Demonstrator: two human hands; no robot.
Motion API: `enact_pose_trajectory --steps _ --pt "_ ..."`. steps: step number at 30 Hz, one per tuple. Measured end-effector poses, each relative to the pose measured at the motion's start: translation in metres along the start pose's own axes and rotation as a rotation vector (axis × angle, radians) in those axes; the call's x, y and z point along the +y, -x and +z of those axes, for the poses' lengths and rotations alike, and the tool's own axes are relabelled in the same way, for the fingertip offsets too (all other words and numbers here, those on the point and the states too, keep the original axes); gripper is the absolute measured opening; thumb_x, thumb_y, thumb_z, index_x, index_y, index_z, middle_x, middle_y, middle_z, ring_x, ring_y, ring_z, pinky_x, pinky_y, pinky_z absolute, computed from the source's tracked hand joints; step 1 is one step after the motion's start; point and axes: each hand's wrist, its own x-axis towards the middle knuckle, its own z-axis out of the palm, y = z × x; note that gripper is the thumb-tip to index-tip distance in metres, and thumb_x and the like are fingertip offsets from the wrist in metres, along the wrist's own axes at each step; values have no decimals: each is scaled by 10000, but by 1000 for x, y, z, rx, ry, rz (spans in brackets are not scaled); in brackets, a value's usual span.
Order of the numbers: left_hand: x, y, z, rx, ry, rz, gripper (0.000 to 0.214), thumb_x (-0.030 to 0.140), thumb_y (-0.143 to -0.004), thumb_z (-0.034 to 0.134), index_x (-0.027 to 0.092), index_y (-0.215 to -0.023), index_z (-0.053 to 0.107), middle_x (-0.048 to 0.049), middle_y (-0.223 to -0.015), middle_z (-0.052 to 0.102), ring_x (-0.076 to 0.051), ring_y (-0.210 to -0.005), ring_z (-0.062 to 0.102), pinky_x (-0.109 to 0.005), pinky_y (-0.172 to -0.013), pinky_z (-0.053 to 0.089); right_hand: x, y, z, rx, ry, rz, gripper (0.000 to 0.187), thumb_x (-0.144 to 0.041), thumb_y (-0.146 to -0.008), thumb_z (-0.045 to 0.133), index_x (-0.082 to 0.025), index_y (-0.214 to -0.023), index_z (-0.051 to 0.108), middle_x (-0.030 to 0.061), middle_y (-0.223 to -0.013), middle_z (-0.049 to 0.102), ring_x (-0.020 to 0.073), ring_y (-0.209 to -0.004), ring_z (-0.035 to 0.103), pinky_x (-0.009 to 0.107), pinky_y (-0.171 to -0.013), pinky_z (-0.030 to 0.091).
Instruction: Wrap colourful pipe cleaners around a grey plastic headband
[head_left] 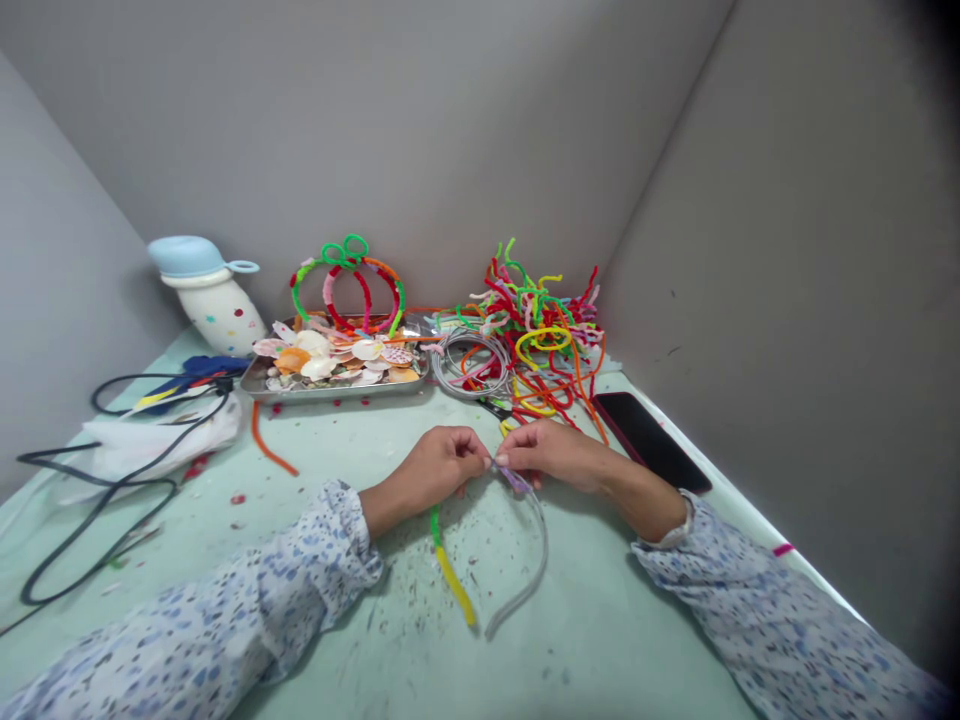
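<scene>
My left hand (444,465) is closed in a pinch on the top of an arched headband. Its left leg (454,585) is wrapped in green and yellow pipe cleaner, while its right leg (543,545) is plain grey and curves down to the table. Close beside it, my right hand (553,455) pinches a short lilac pipe cleaner (515,480) against the band, fingertips nearly touching those of the left. Part of the arch is hidden behind my left hand. Black-and-yellow scissors (505,426) lie partly covered just beyond my right hand.
A metal tray (337,394) of shells holds two wrapped headbands (365,285). Right of it are a coil of grey wire (442,375) and a heap of pipe cleaners (536,310). A phone (651,440), bottle (214,305), black cable (112,490) and orange pipe cleaner (268,445) lie around.
</scene>
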Motion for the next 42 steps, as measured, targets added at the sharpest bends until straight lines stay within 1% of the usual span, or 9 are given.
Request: enact_pose_trajectory --steps 6,13,20,22,27,30,33,36,42 --pt "0 0 0 -6 -1 -15 122 267 -716 570 147 -713 590 51 -490 489 -71 -400 440 -179 -397 298 -2 0 2 7 70 16 253 -374 -746 657 -122 -739 637 7 -571 623 79 -478 514 197 -463 381" --pt "-1 -2 -1 -4 0 -40 124 269 -711 570 147 -706 584 53 -471 482 -71 -395 440 -178 -399 296 3 0 7 75 236 1 214 -340 -807 565 -142 -792 645 3 -552 616 90 -466 500 206 -463 376" --pt "-6 -4 -1 -6 38 -40 94 245 -703 559 154 -688 577 53 -473 491 -71 -386 427 -189 -392 290 -10 6 18 241 613 -125 176 -237 -807 521 -176 -692 639 -1 -571 635 117 -544 538 224 -513 347" --pt "-5 -4 -2 -7 54 -47 85 233 -701 555 152 -694 583 53 -447 487 -74 -382 425 -191 -394 287 -11 6 18 249 565 -115 174 -251 -807 533 -171 -701 645 2 -566 631 117 -536 533 226 -514 349" --pt "-2 -4 -4 43 148 -51 92 237 -710 564 147 -715 579 52 -467 494 -64 -376 421 -185 -388 279 -4 0 8 188 100 -74 298 -393 -854 506 -141 -748 622 28 -632 635 100 -525 528 220 -510 388" --pt "-4 -6 -4 111 234 -38 102 250 -722 571 151 -710 551 51 -510 505 -56 -382 434 -180 -385 273 0 -3 4 190 -54 -97 291 -410 -826 558 -130 -829 635 29 -687 628 106 -583 560 222 -535 411" --pt "-6 -7 -4 147 291 -2 122 265 -741 568 149 -716 540 39 -549 525 -56 -390 447 -181 -385 278 -1 -2 4 186 -43 -140 303 -403 -781 630 -127 -904 657 14 -705 607 94 -580 531 224 -549 417" --pt "-6 -7 -3 161 313 15 126 268 -751 571 148 -726 540 33 -563 532 -58 -398 452 -181 -387 278 -4 -1 6 207 9 -186 327 -405 -769 651 -139 -957 673 8 -719 600 92 -586 501 229 -565 424" --pt "-2 -4 0 167 309 41 121 268 -760 570 151 -740 551 37 -557 529 -63 -406 456 -184 -399 299 -9 0 14 290 8 -192 302 -387 -747 670 -152 -934 693 10 -726 614 103 -590 506 234 -549 417"
